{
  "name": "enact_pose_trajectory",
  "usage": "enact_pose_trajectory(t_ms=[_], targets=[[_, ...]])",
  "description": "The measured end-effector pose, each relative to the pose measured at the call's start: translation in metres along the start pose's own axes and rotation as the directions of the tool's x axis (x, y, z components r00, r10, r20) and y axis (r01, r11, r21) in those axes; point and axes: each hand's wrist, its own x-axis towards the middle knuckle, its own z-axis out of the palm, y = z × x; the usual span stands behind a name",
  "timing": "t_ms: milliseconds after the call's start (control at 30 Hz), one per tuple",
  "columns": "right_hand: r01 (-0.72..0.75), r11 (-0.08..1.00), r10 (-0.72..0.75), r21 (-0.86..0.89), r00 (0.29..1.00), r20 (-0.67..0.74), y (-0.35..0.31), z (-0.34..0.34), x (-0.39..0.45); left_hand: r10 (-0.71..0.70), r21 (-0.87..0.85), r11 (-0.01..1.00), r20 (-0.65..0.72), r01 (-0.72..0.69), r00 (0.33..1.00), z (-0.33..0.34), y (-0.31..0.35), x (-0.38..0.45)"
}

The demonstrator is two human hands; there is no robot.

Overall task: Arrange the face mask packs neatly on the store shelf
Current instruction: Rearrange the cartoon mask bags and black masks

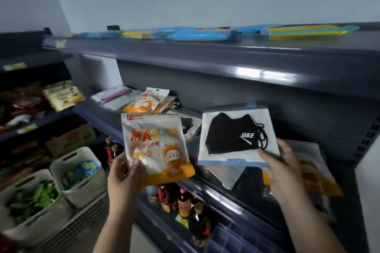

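Note:
My left hand (123, 172) grips the lower left of an orange-and-white cartoon mask pack (158, 146), held upright in front of the middle shelf (230, 189). My right hand (283, 168) pinches the lower right corner of a clear pack with a black mask (236, 135), held above that shelf. Further back on the shelf lie a pile of orange cartoon packs (148, 102) and pink and pale packs (117, 96). More clear and orange packs (308, 170) lie loose under my right hand.
The top shelf (185, 51) carries blue and yellow flat packs (205, 34). Dark sauce bottles (181, 199) stand on the lower shelf. Two white baskets (82, 170) with green and blue goods stand at the lower left, with snack packs (61, 94) on the left rack.

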Motion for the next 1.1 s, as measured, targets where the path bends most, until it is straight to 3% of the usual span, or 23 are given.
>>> enact_pose_trajectory(t_ms=[267,700,1100], targets=[[-0.082,0.995,0.077,0.051,0.992,0.096,0.036,0.091,-0.007,-0.052,0.001,0.999,-0.037,0.052,0.998,-0.058,-0.003,0.046],[0.008,0.997,-0.022,-0.082,0.985,-0.173,0.082,0.217,0.013,-0.089,-0.001,0.996,0.055,0.089,0.994,-0.116,-0.024,0.189],[-0.012,0.965,-0.083,-0.260,0.933,-0.351,0.114,0.271,0.048,-0.120,0.002,0.993,0.203,0.122,0.972,-0.121,-0.050,0.281]])
